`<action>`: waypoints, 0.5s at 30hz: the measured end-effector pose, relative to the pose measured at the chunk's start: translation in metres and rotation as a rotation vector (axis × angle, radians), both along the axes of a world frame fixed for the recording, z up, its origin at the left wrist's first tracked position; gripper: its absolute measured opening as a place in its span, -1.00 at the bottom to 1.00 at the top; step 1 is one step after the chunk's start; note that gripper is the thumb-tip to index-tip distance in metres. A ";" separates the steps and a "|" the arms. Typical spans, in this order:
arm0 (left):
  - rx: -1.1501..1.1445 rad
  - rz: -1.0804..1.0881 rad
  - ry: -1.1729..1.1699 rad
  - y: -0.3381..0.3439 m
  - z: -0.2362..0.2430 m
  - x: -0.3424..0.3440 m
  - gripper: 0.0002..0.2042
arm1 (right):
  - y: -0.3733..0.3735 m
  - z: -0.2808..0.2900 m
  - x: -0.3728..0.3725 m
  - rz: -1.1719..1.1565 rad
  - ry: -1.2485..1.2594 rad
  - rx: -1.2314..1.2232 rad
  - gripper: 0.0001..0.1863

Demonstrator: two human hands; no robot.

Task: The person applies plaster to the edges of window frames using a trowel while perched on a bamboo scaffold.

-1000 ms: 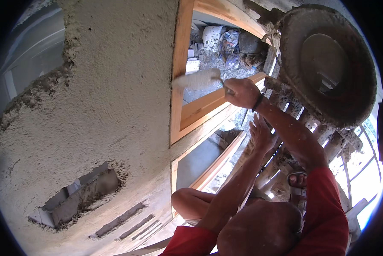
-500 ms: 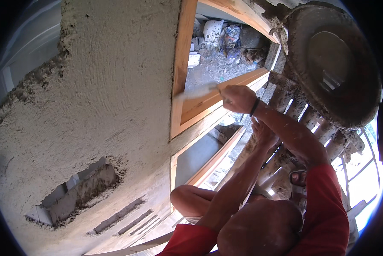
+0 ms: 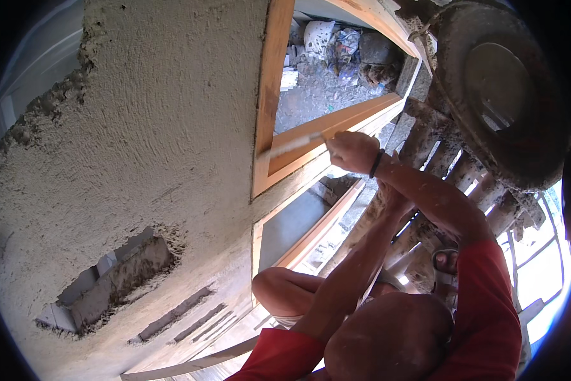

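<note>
My right hand (image 3: pixel 354 152), with a dark band at the wrist, is closed on a slim, pale brush (image 3: pixel 293 145), blurred by motion. The brush points left, its tip at the lower corner of a wooden window frame (image 3: pixel 269 108) set beside a rough plastered wall (image 3: pixel 171 120). Just behind the right forearm lies my left hand (image 3: pixel 394 195). Its fingers are mostly hidden, so whether it holds anything does not show.
A mud-caked round tub (image 3: pixel 450 82) holding greyish liquid stands at upper right. Beneath it are rough wooden slats (image 3: pixel 450 159) with gaps. A broken-edged hole (image 3: pixel 120 279) opens in the wall at lower left. Rubble (image 3: pixel 336 82) lies beyond the window opening. My bent knee (image 3: pixel 387 336) is below.
The brush has shifted slightly downward along the frame's corner, with my right hand dipping a little. My left hand remains behind the right forearm. The view has shifted slightly.
</note>
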State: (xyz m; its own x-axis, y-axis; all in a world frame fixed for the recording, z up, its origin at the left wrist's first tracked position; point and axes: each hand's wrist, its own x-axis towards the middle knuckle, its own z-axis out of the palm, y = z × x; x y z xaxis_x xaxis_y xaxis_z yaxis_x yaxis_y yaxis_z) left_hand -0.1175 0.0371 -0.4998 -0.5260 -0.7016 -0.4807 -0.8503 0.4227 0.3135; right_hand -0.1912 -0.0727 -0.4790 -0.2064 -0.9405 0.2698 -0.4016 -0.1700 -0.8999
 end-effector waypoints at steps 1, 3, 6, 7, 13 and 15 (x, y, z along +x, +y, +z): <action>0.010 0.014 0.004 0.002 -0.002 0.000 -0.07 | 0.005 0.003 0.002 0.148 0.070 0.076 -0.85; 0.030 0.040 0.012 0.005 -0.004 -0.001 -0.07 | 0.009 0.002 -0.001 0.176 0.044 0.064 -0.84; 0.044 0.088 0.007 0.001 -0.001 0.003 -0.06 | 0.009 0.005 -0.011 0.100 -0.208 0.114 -0.80; 0.038 0.075 -0.012 0.002 -0.003 0.003 -0.05 | 0.010 0.006 -0.012 0.038 -0.248 0.140 -0.81; 0.011 0.093 0.008 0.004 -0.002 -0.003 -0.06 | 0.016 0.006 -0.001 0.083 -0.253 0.128 -0.81; -0.013 0.090 0.042 0.003 -0.005 0.000 -0.06 | 0.017 0.004 0.001 0.297 -0.095 0.134 -0.80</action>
